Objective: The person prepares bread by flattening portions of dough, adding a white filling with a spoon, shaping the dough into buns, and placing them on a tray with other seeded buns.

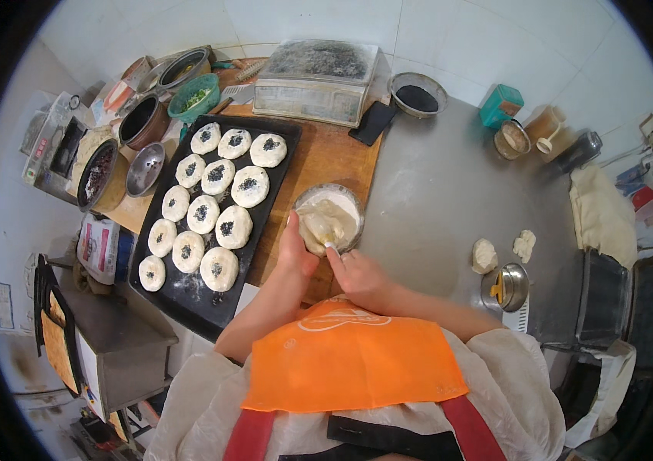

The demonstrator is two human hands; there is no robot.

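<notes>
A round metal bowl [358,201] stands at the right edge of the wooden board, in front of my body. It holds a pale, wet, sticky mass [328,219], and white residue coats its inner wall. My left hand [293,250] grips the bowl's near left side, thumb up along the rim. With closed fingers, my right hand [358,275] holds a white-handled tool [330,246] whose working end dips into the mass; its kind is hidden. To the left lies a black baking tray [271,183] with several round dough pieces [218,177], most topped with dark seeds.
A dusty scale [315,84] and a black phone [373,123] are at the board's back. Fillings fill bowls, including a green bowl [194,97], at far left. On the steel table [426,192] lie a dough lump [484,256], a metal cup [514,287] and a seed bowl [418,96].
</notes>
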